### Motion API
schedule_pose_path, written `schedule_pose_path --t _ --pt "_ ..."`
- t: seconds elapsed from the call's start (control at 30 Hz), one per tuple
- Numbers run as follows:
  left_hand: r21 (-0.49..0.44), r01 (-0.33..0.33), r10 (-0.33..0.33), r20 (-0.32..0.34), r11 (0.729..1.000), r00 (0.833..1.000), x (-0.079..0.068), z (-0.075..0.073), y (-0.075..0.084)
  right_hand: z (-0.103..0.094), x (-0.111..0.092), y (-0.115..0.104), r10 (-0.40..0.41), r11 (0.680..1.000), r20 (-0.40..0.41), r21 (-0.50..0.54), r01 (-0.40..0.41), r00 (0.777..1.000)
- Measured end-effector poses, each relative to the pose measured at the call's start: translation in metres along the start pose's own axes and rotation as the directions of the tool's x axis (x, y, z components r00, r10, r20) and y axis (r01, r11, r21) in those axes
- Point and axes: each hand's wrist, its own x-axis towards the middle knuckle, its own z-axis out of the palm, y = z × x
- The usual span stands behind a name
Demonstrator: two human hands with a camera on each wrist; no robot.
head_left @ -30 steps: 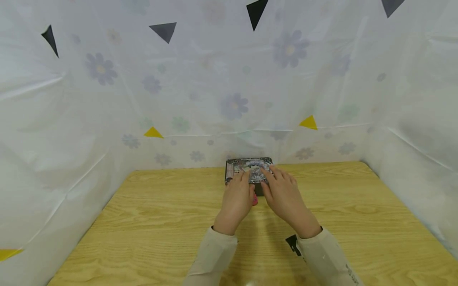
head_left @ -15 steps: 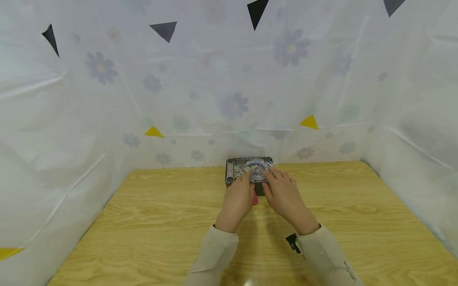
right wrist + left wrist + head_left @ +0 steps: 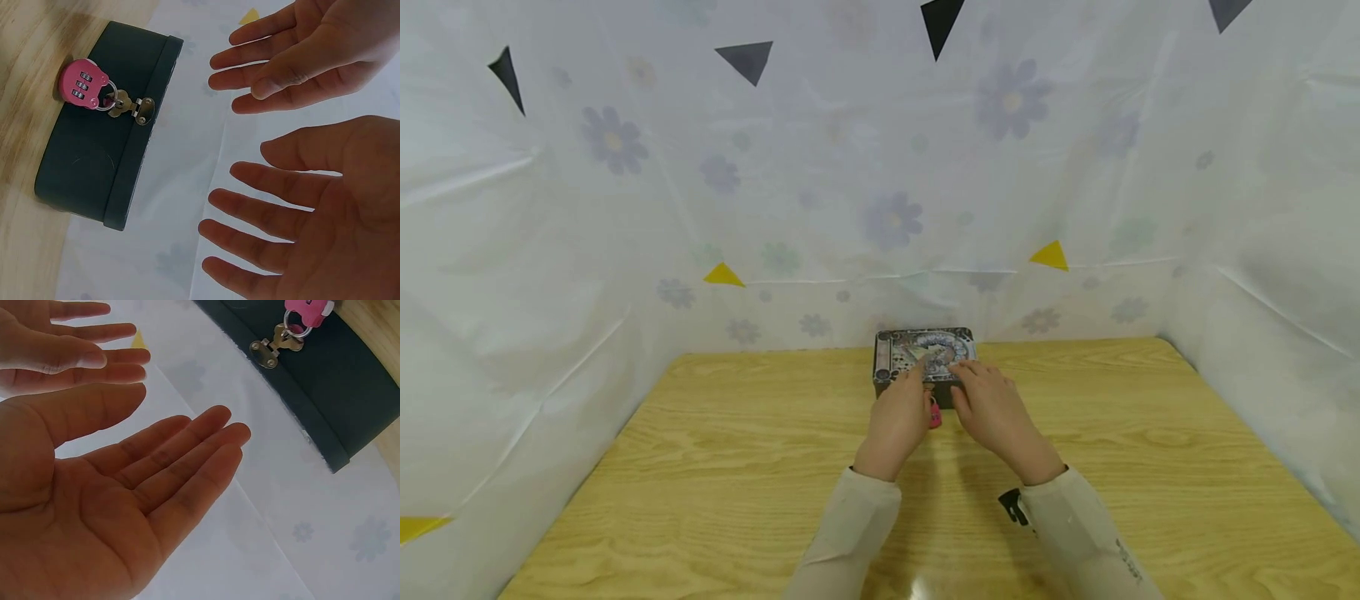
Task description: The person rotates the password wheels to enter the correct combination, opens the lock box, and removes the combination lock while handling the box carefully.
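Note:
A dark green box [image 3: 94, 150] with a patterned lid [image 3: 906, 343] stands at the back of the table. A pink combination padlock [image 3: 81, 84] with three number dials hangs by its shackle from the brass clasp [image 3: 132, 107] on the box's front. My left hand [image 3: 897, 427] is held out with straight fingers and a gap between it and the box in the wrist views. Beside it my right hand [image 3: 1000, 414] is likewise extended, fingers spread, nothing in its grasp. Both palms [image 3: 94, 512] show bare in the wrist views.
The wood-grain table [image 3: 715, 467] spreads around the box. A white flowered sheet [image 3: 820, 167] hangs behind and at both sides. Black and yellow triangles are stuck to it. A black strap [image 3: 1013, 507] shows at the right sleeve.
My right hand has drawn back slightly toward me, and its fingers cover less of the lid. The padlock shows more fully. The left hand has barely shifted, and the box stays put.

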Motion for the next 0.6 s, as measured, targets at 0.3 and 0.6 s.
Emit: schedule_pose_path --t 0.3,0.6 --pt "0.024 0.033 -0.033 -0.004 0.999 0.999 0.006 0.010 -0.006 0.006 0.004 0.009 -0.013 0.995 0.051 0.103 0.008 0.999" --pt "0.011 0.082 -0.082 0.024 0.997 0.996 0.010 0.020 -0.010 0.018 0.007 0.020 0.051 0.980 0.158 0.184 -0.080 0.986"
